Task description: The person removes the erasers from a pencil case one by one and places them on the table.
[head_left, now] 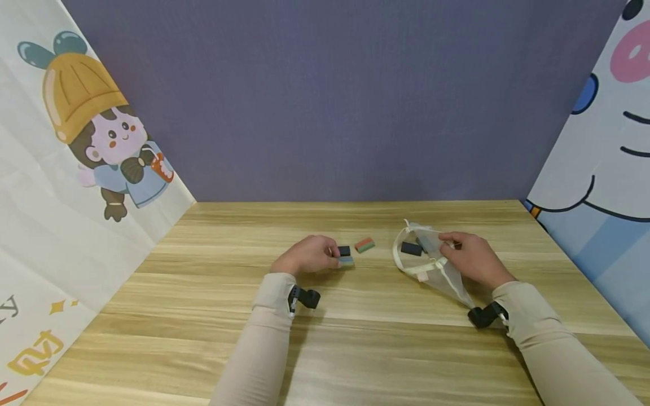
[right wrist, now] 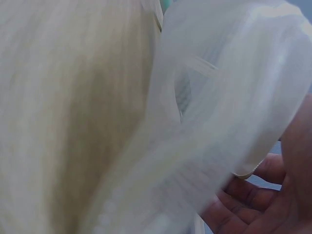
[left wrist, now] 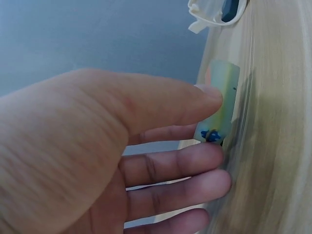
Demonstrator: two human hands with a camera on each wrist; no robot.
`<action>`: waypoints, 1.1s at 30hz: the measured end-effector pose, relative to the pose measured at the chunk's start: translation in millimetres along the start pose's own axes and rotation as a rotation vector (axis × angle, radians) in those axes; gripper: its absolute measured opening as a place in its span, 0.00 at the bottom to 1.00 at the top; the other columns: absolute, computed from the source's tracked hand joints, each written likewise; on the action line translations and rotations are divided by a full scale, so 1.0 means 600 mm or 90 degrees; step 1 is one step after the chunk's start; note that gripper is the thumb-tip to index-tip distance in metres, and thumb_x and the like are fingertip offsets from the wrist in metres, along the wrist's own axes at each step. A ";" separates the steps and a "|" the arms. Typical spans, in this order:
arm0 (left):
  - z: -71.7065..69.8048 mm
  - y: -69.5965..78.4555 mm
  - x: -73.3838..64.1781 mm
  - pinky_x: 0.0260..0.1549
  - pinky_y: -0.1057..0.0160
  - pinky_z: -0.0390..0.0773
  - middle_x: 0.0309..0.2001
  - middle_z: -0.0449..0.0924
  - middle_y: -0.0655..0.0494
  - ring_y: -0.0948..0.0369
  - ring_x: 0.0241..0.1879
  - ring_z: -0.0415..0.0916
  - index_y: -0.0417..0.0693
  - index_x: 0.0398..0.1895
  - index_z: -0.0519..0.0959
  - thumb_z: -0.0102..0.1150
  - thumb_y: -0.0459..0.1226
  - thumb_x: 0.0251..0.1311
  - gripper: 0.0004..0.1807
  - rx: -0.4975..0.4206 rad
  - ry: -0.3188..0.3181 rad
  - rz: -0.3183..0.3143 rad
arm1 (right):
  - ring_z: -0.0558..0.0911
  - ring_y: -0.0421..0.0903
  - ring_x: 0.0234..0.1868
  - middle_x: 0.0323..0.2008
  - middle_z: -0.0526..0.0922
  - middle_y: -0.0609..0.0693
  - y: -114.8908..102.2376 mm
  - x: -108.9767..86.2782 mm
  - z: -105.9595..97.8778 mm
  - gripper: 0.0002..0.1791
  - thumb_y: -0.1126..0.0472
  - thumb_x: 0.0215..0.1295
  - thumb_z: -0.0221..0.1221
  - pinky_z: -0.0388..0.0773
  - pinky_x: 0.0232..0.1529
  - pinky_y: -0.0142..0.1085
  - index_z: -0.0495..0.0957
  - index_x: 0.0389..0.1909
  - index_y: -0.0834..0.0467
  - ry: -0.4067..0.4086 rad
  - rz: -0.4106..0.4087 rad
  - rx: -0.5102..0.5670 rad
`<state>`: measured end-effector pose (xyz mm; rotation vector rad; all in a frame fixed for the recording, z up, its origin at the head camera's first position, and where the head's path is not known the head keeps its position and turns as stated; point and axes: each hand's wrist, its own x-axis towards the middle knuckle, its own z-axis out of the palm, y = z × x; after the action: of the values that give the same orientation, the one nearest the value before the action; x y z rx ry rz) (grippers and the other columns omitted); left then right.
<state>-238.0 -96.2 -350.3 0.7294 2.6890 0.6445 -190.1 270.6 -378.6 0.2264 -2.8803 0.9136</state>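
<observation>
My left hand [head_left: 311, 254] pinches a small pale green and blue block [head_left: 346, 261] low over the table. In the left wrist view, the thumb lies on the block's yellow-green face [left wrist: 220, 109], which has a blue mark at its near end. Just behind it is a dark block [head_left: 345, 250], and a red and green block [head_left: 364, 245] lies a little farther right. My right hand [head_left: 476, 258] grips the edge of a sheer white pouch [head_left: 447, 282] and holds its mouth open to the left. Another dark block [head_left: 411, 248] shows within the pouch's mouth; the fingertips are partly hidden.
The wood-grain table [head_left: 355, 349] reaches back to a grey-blue panel [head_left: 325, 101]. Printed cartoon sheets stand along the left [head_left: 30, 225] and right [head_left: 609, 237] sides.
</observation>
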 end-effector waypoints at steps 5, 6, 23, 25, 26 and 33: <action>-0.002 0.004 -0.004 0.30 0.61 0.72 0.32 0.78 0.64 0.63 0.30 0.73 0.60 0.32 0.78 0.60 0.46 0.57 0.04 -0.004 0.010 -0.004 | 0.76 0.56 0.46 0.50 0.76 0.62 -0.001 0.000 0.000 0.25 0.48 0.69 0.46 0.73 0.39 0.50 0.72 0.59 0.59 -0.003 -0.001 0.001; -0.003 0.006 -0.005 0.29 0.61 0.72 0.31 0.78 0.63 0.63 0.29 0.73 0.59 0.32 0.78 0.60 0.46 0.58 0.04 -0.008 0.012 -0.004 | 0.76 0.56 0.46 0.51 0.76 0.62 -0.001 0.000 0.000 0.25 0.48 0.69 0.46 0.73 0.39 0.50 0.72 0.59 0.59 -0.004 -0.001 0.001; -0.003 0.017 -0.003 0.35 0.60 0.72 0.35 0.78 0.67 0.65 0.34 0.74 0.57 0.35 0.80 0.53 0.47 0.62 0.09 0.008 0.057 0.015 | 0.76 0.55 0.45 0.50 0.77 0.62 0.001 0.001 0.002 0.25 0.48 0.69 0.46 0.72 0.38 0.48 0.72 0.59 0.59 -0.005 -0.003 -0.002; -0.002 0.019 -0.002 0.38 0.60 0.72 0.36 0.78 0.68 0.66 0.37 0.74 0.58 0.35 0.80 0.52 0.47 0.63 0.08 0.014 0.062 0.015 | 0.77 0.54 0.43 0.49 0.77 0.62 0.000 0.001 0.001 0.25 0.49 0.69 0.46 0.72 0.37 0.47 0.72 0.59 0.59 -0.005 -0.002 -0.004; -0.002 0.020 -0.002 0.39 0.60 0.72 0.36 0.78 0.68 0.66 0.38 0.74 0.59 0.35 0.79 0.52 0.48 0.63 0.08 0.016 0.063 0.016 | 0.77 0.54 0.43 0.48 0.78 0.61 0.000 0.002 0.001 0.25 0.49 0.69 0.46 0.72 0.37 0.47 0.72 0.59 0.59 -0.005 -0.002 -0.005; 0.002 0.026 0.002 0.38 0.60 0.72 0.36 0.78 0.68 0.67 0.37 0.74 0.62 0.35 0.79 0.52 0.48 0.63 0.07 0.020 0.068 0.024 | 0.77 0.53 0.41 0.48 0.78 0.61 0.001 0.003 0.000 0.25 0.48 0.69 0.47 0.72 0.36 0.45 0.72 0.59 0.58 -0.006 0.000 -0.011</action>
<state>-232.4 -82.8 -343.7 0.7772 2.7949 0.6694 -191.7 270.8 -378.4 0.2285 -2.8950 0.8909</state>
